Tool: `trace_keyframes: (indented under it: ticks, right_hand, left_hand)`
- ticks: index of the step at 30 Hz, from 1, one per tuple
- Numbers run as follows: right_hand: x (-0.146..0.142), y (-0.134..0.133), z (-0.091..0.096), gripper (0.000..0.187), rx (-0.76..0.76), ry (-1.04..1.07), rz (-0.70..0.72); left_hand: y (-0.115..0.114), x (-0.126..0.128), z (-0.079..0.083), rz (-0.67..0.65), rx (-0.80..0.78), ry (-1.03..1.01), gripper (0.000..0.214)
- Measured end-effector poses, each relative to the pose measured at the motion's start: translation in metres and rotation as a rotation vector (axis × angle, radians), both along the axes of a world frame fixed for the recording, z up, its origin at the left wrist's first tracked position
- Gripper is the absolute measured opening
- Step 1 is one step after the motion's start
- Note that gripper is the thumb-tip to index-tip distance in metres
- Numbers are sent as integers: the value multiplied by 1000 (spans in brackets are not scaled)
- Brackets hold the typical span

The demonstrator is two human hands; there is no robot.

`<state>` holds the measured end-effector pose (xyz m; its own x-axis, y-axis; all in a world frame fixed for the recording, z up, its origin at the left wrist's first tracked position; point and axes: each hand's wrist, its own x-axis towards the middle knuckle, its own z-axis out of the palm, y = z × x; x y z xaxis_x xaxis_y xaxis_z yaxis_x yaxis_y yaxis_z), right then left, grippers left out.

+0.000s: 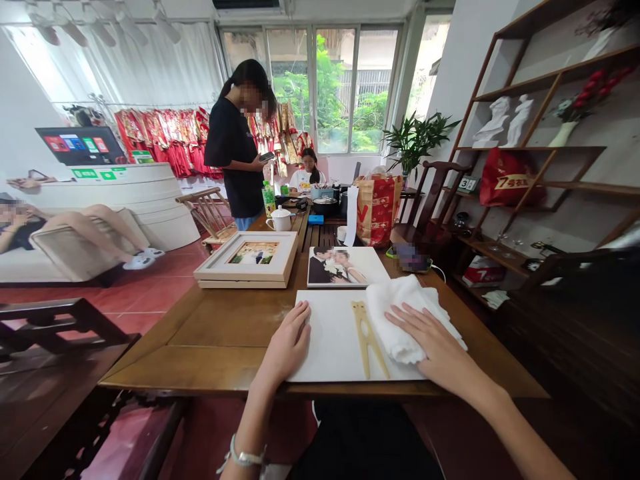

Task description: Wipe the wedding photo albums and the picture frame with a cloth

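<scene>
A white flat panel lies on the table in front of me. My left hand rests on its left edge, fingers stretched out and holding nothing. A folded white towel lies on the panel's right side and covers its right corner. My right hand lies flat on the towel with fingers spread. Between the hands, a pale yellow two-legged piece with an animal-shaped top lies on the panel, close to the towel; its kind is unclear. Just beyond the panel is a couple's photo print.
Framed pictures are stacked at the left on the wooden table. Farther back stand a white lidded cup, a green bottle and a paper bag. A phone with a cable lies right. A person stands behind.
</scene>
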<state>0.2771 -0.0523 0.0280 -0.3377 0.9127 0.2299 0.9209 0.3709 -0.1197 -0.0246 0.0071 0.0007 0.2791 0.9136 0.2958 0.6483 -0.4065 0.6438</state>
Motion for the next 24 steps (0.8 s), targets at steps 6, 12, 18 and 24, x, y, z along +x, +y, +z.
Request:
trace_keyframes:
  ticks: [6, 12, 18, 24]
  right_hand:
    - [1, -81, 0, 89, -44, -31, 7]
    - [30, -48, 0, 77, 6, 23, -138]
    - [33, 45, 1, 79, -35, 114, -56]
    - [14, 52, 3, 78, -95, 91, -46]
  left_hand:
    - [-1, 1, 1, -2, -3, 10, 42]
    - [1, 0, -2, -11, 4, 8, 42]
    - [0, 1, 2, -12, -17, 48, 43]
    - [0, 1, 3, -13, -25, 49, 43]
